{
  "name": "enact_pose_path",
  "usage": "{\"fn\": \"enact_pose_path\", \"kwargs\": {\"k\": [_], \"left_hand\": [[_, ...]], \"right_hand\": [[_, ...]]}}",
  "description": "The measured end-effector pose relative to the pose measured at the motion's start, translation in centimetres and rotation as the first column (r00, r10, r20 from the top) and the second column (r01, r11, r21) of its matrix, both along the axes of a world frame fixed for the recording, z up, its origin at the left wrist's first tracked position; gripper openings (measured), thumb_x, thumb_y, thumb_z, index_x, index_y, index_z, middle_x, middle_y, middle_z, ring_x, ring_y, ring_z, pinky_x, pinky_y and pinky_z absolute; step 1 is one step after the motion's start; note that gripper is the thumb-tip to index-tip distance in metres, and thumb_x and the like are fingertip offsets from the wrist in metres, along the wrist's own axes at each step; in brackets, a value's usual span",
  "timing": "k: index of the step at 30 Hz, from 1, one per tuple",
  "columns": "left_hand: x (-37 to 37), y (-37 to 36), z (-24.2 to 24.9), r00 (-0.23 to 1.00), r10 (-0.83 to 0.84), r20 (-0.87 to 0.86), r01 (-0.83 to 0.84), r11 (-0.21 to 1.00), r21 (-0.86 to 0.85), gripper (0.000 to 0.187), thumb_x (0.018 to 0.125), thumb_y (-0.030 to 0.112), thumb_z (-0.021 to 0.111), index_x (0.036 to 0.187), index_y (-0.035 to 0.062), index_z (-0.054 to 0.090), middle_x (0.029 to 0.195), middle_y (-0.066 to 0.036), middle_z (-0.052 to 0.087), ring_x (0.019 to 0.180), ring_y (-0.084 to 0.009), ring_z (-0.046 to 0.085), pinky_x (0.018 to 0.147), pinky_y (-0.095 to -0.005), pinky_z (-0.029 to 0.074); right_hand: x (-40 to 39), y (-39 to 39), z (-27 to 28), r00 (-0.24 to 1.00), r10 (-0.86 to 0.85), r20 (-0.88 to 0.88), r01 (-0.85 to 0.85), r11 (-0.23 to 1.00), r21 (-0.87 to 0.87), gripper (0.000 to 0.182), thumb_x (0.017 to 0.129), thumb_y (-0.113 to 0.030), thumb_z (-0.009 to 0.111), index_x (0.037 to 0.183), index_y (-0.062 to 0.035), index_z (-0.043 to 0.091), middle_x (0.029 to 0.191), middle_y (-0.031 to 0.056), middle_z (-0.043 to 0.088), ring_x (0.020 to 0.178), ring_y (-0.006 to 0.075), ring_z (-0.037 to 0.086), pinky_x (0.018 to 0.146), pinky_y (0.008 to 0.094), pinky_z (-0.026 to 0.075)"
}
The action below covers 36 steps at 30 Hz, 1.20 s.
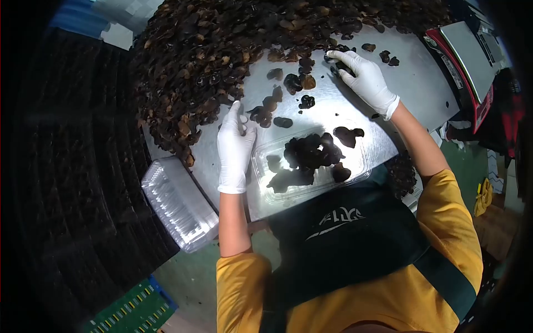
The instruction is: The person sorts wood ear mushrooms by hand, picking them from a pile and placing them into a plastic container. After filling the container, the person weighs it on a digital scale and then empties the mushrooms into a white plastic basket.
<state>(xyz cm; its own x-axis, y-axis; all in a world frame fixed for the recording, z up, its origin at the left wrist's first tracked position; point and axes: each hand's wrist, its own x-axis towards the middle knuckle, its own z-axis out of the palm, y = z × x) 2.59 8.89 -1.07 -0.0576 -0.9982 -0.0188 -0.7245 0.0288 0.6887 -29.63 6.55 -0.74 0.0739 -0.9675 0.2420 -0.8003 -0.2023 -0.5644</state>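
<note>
Closest to us, a dark green apron (344, 238) with pale lettering, over a yellow shirt (322, 294). Beyond its upper edge we note a clear plastic tray (361, 164) on a shiny metal table (411, 72); dark, curled pieces (311, 152) lie clumped mid-tray, with a few apart at its sides. More loose bits (283, 122) are scattered between the tray and a big dark heap (194, 61), which covers the far and left parts of the table.

Both our hands wear white gloves. Left hand (236, 147): fingers stretched toward the heap's edge, thumb a little out, no piece visible in it; it sits just beside the tray's left side. Right hand (363, 83): moderately spread, thumb and forefinger apart over dark bits (340, 69) near the heap; we cannot tell whether it grips any.

At the table's left corner, a stack of clear trays (180, 202), tilted. Farther left, dark ridged layers (72, 133). Lower left, a green panel (133, 308). Right, red-edged items (466, 61) at the table's edge and a yellow thing (484, 197) lower down.
</note>
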Motion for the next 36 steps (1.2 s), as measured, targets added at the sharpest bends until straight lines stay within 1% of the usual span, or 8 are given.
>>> {"fn": "enact_pose_path", "kwargs": {"k": [11,16,22,28,30,31,32,36], "left_hand": [[-2.0,-1.4,0.1,0.981,-0.184,0.067,0.192,0.970,-0.152,0.053,0.071,0.006,0.078,0.121,0.0061,0.061,0.112,-0.012,0.062,0.106,-0.0285,0.060,0.091,-0.0363,0.049],[-2.3,-2.5,-0.9,0.958,-0.188,0.219,0.224,0.962,-0.157,0.030,0.073,0.008,0.074,0.102,0.0054,0.067,0.100,-0.011,0.065,0.094,-0.0298,0.064,0.081,-0.0368,0.052],[-6.0,-0.2,2.1,0.803,0.119,-0.584,-0.140,0.990,0.008,0.029,0.079,0.001,0.070,0.106,0.0057,0.066,0.097,-0.008,0.061,0.083,-0.0176,0.063,0.073,-0.0288,0.051],[-14.6,7.6,6.3,0.677,-0.705,-0.210,0.645,0.707,-0.292,0.050,0.079,0.010,0.067,0.128,0.0068,0.057,0.110,-0.012,0.064,0.098,-0.0269,0.065,0.088,-0.0352,0.051],[-13.7,4.3,5.0,0.727,-0.665,-0.170,0.638,0.746,-0.189,0.040,0.080,0.013,0.065,0.119,0.0042,0.061,0.111,-0.015,0.064,0.096,-0.0314,0.064,0.085,-0.0370,0.051],[-12.4,1.9,3.5,0.703,-0.641,0.308,0.708,0.594,-0.381,0.032,0.080,0.011,0.064,0.111,0.0035,0.065,0.110,-0.015,0.064,0.095,-0.0304,0.064,0.084,-0.0372,0.051],[-12.5,-0.5,2.9,0.848,-0.528,0.037,0.479,0.736,-0.479,0.030,0.078,0.012,0.066,0.107,0.0042,0.067,0.108,-0.012,0.064,0.097,-0.0301,0.063,0.086,-0.0375,0.050],[-10.6,-5.6,-0.1,0.878,-0.298,0.375,0.434,0.826,-0.359,0.026,0.080,0.014,0.068,0.101,0.0016,0.064,0.105,-0.014,0.062,0.100,-0.0325,0.060,0.085,-0.0416,0.051]], "right_hand": [[0.6,0.5,-0.2,0.986,0.032,0.165,-0.028,0.999,-0.029,0.033,0.084,-0.006,0.066,0.116,-0.0114,0.064,0.106,0.0088,0.065,0.091,0.0292,0.065,0.082,0.0347,0.052],[-1.1,0.8,-0.6,0.984,0.080,-0.160,-0.079,0.997,0.012,0.022,0.083,-0.024,0.070,0.100,-0.0093,0.068,0.094,0.0102,0.063,0.089,0.0310,0.064,0.078,0.0407,0.051],[-3.6,0.7,1.3,0.978,0.207,0.007,-0.207,0.975,0.085,0.025,0.086,-0.024,0.068,0.106,-0.0086,0.068,0.098,0.0108,0.064,0.092,0.0290,0.064,0.083,0.0380,0.051],[-7.1,-0.6,4.8,0.981,0.185,-0.062,-0.175,0.974,0.147,0.030,0.088,-0.022,0.067,0.114,-0.0060,0.065,0.099,0.0118,0.064,0.089,0.0291,0.065,0.081,0.0357,0.051],[-7.4,0.0,5.3,0.963,0.180,-0.200,-0.151,0.977,0.153,0.028,0.087,-0.020,0.068,0.111,-0.0050,0.067,0.099,0.0115,0.065,0.093,0.0298,0.065,0.083,0.0377,0.051],[-7.1,0.5,5.4,0.959,0.167,-0.228,-0.119,0.970,0.212,0.028,0.086,-0.021,0.068,0.109,-0.0047,0.068,0.099,0.0124,0.065,0.095,0.0311,0.065,0.084,0.0384,0.052],[-7.2,1.2,4.9,0.921,0.175,-0.347,-0.134,0.981,0.140,0.034,0.084,-0.023,0.070,0.112,-0.0054,0.067,0.100,0.0134,0.065,0.095,0.0328,0.064,0.084,0.0390,0.052],[-6.1,2.5,1.5,0.941,0.025,-0.337,-0.011,0.999,0.044,0.050,0.080,-0.027,0.073,0.124,-0.0075,0.059,0.108,0.0156,0.060,0.093,0.0338,0.064,0.082,0.0411,0.052]]}}
